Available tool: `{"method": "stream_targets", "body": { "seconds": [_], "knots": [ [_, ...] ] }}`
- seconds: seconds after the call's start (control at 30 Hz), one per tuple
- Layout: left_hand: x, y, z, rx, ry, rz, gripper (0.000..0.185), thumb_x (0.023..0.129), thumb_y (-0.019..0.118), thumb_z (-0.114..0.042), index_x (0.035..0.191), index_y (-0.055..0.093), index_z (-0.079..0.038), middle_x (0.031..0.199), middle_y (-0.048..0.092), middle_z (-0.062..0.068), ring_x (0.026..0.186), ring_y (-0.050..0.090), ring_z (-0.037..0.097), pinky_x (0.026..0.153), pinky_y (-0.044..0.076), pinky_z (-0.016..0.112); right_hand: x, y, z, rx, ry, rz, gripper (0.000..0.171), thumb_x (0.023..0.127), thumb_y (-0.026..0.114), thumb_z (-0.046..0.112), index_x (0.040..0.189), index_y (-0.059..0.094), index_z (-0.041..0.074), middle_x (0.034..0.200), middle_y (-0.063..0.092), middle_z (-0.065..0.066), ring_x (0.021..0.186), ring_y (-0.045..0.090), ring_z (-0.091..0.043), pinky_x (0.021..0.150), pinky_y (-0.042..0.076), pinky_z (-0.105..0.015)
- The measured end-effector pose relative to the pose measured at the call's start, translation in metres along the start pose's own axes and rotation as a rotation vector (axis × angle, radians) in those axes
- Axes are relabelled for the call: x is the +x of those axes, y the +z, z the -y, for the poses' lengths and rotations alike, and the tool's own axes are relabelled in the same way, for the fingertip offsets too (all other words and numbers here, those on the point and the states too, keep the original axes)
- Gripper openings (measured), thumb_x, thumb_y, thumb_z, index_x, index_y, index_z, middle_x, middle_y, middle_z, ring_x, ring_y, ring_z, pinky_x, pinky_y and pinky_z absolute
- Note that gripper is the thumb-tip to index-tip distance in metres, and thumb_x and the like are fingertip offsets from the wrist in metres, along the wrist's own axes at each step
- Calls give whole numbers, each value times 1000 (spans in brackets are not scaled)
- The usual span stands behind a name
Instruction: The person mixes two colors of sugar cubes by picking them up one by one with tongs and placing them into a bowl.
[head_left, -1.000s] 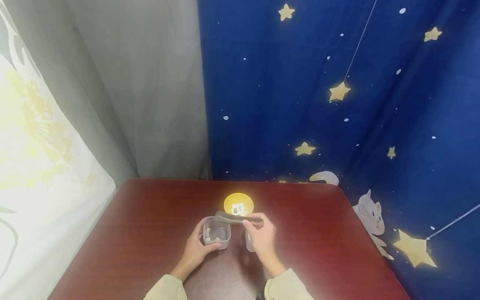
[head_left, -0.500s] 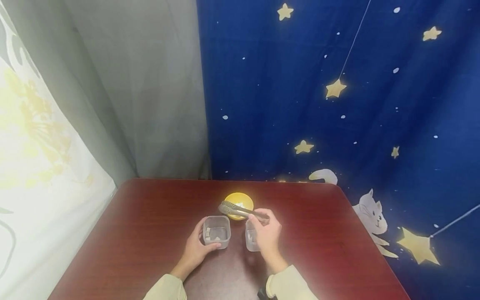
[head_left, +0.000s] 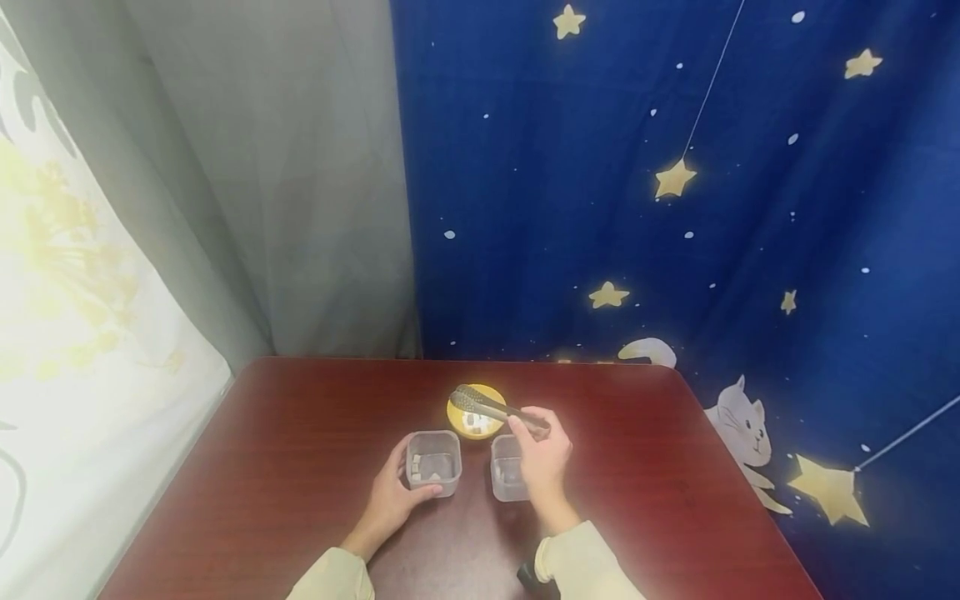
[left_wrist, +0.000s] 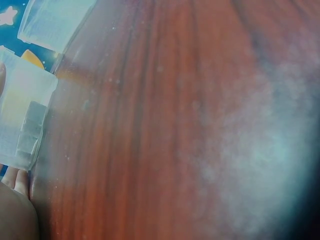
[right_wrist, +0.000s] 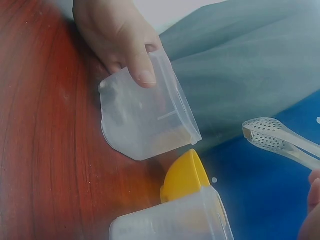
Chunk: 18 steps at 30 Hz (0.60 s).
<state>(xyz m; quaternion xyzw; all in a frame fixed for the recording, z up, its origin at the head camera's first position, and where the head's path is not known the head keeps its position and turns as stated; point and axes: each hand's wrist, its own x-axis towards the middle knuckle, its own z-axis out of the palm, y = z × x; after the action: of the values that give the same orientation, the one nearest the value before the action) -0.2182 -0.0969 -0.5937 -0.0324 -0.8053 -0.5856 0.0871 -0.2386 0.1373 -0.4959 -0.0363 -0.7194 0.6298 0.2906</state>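
Note:
My left hand (head_left: 393, 492) grips a clear plastic container (head_left: 448, 490) by its side, thumb along the near wall. Several small pale cubes (head_left: 416, 468) lie inside it. My right hand (head_left: 547, 458) holds metal tongs (head_left: 491, 407) with perforated tips, pointing left over the yellow bowl (head_left: 453, 422). White cubes (head_left: 474, 422) lie in the bowl. In the right wrist view the tongs (right_wrist: 272, 135) are raised above the bowl (right_wrist: 181, 177); whether their tips hold anything, I cannot tell. A second clear container (head_left: 508, 493) stands beneath my right hand, partly hidden by it.
The dark red table (head_left: 315, 433) carries the bowl behind the two containers. A grey curtain (head_left: 285, 183) and a blue star-printed curtain (head_left: 540, 208) hang behind it. A dark object (head_left: 527, 575) shows by the right sleeve.
My right hand has carried the tongs away from above the left container, up and right, to over the yellow bowl. The left hand and its container have stayed in place.

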Motion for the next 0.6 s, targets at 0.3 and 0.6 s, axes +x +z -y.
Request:
{"method": "stream_targets", "body": {
  "seconds": [0.3, 0.6],
  "knots": [
    [0, 2, 1, 12, -1, 0, 104, 61, 92, -29, 148, 38, -13, 137, 54, 13, 120, 54, 33, 101, 42, 50, -2, -4, 26, -44, -17, -18, 22, 79, 79, 3, 98, 69, -2, 84, 72, -14, 73, 69, -24, 61, 54, -22],
    [0, 2, 2, 1, 6, -3, 104, 61, 93, -27, 148, 37, -12, 138, 53, 13, 119, 55, 33, 101, 42, 49, -5, -6, 32, -7, -18, -12, 24, 78, 79, 2, 99, 69, -3, 89, 72, -16, 72, 66, -6, 63, 54, -20]
  ]
}}
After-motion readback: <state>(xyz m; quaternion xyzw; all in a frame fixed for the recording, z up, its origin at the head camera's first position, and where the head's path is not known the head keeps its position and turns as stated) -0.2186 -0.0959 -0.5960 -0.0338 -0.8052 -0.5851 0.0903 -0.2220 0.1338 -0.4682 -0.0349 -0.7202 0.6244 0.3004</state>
